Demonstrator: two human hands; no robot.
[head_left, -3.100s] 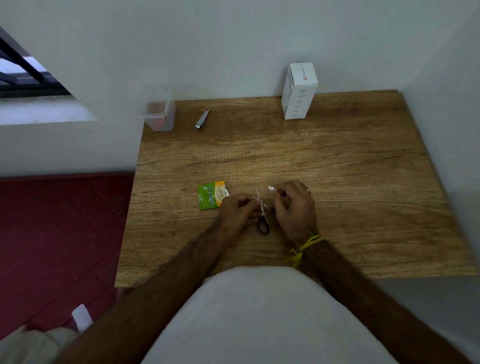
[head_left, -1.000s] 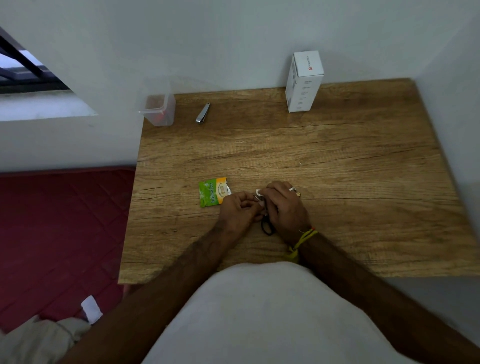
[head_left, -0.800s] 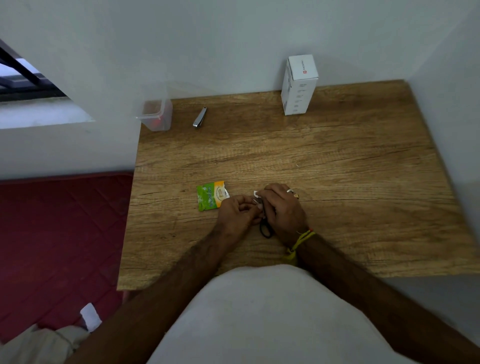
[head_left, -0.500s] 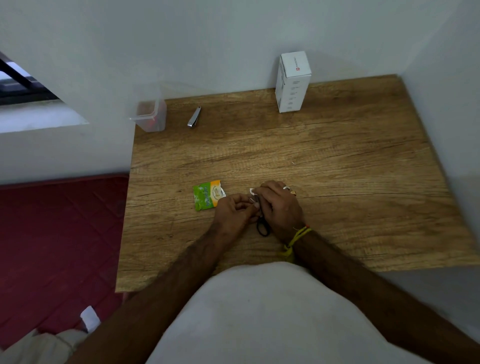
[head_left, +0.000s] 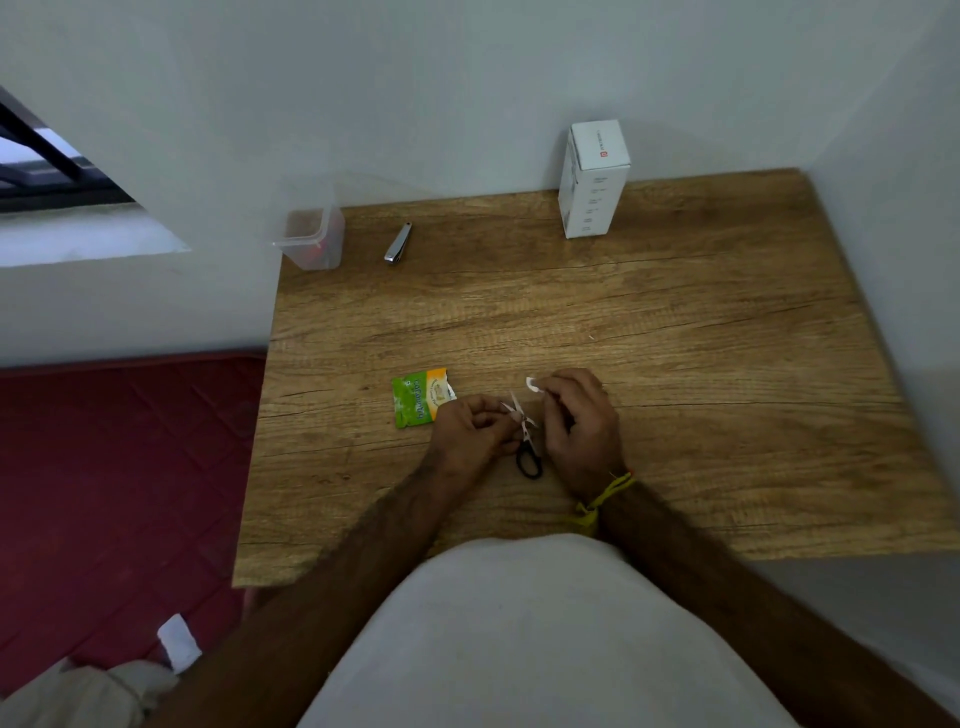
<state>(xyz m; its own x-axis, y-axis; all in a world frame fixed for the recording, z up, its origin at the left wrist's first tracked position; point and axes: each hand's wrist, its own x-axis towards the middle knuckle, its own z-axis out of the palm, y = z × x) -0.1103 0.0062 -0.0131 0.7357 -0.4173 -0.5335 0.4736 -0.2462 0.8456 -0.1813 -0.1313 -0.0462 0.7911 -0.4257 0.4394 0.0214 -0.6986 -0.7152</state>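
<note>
Left hand (head_left: 470, 431) grip pinched small scissors (head_left: 528, 453) near open blades; right hand (head_left: 582, 426) grip pinched white scrap (head_left: 532, 385). Green sachet (head_left: 420, 399) at 9 o'clock, apparently already opened; trimming seemingly unfinished.

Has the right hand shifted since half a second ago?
Yes. The right hand, pinching a white scrap, has drawn rightward, away from the green sachet, baring the small scissors in the left hand.
</note>
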